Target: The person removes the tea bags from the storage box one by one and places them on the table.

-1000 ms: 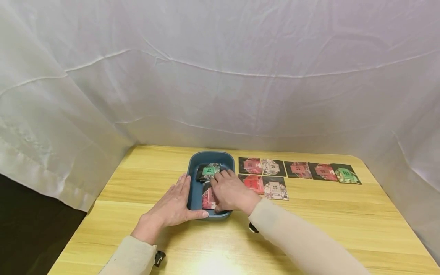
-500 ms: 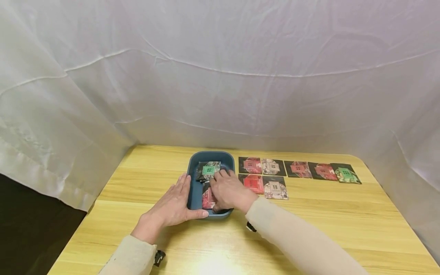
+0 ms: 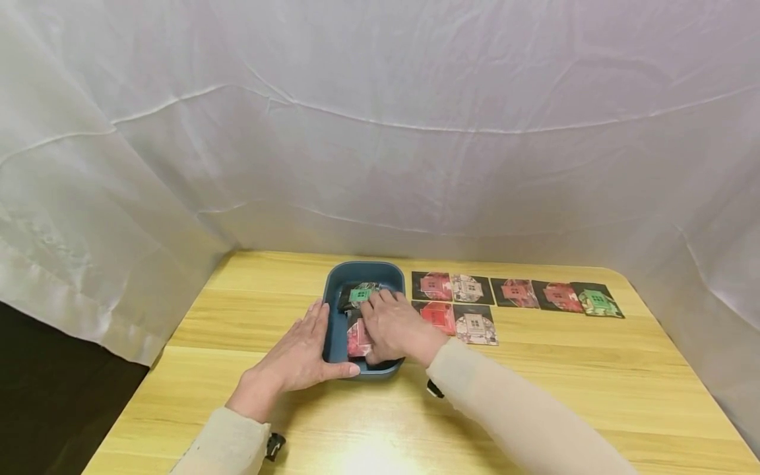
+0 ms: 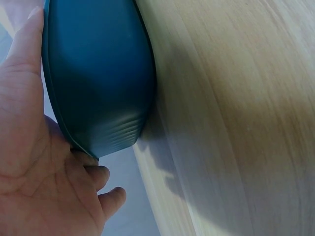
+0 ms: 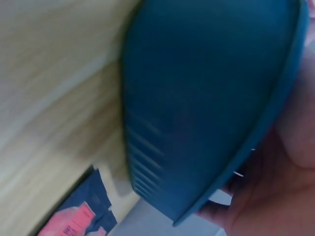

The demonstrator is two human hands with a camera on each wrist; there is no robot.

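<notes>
A dark blue bin (image 3: 336, 343) stands on the table. My left hand (image 3: 297, 349) rests against its near left corner, straight fingers along the left wall and thumb on the near rim. In the left wrist view, the palm lies beside the bin's wall (image 4: 98, 73). Reaching over the right rim, my right hand (image 3: 394, 330) grips a red-and-black sachet (image 3: 358, 338) inside, its fingers and thumb curled at the sachet's right side. Behind that lies a green-and-black sachet (image 3: 358, 294), slightly tilted. The right wrist view mostly shows the bin's outer wall (image 5: 197, 98), hiding the fingertips.
To the right of the bin, several flat sachets lie in a back row, ending with a green one (image 3: 598, 300). A bright red sachet (image 3: 436, 317) and a pale floral sachet (image 3: 475, 324) form a shorter front row. White cloth (image 3: 380, 165) hangs behind the table (image 3: 564, 369).
The red-and-black sachet has shifted slightly left and away from me with my right hand. The green-and-black one lay flatter half a second ago and tilts again now. My left hand stays put.
</notes>
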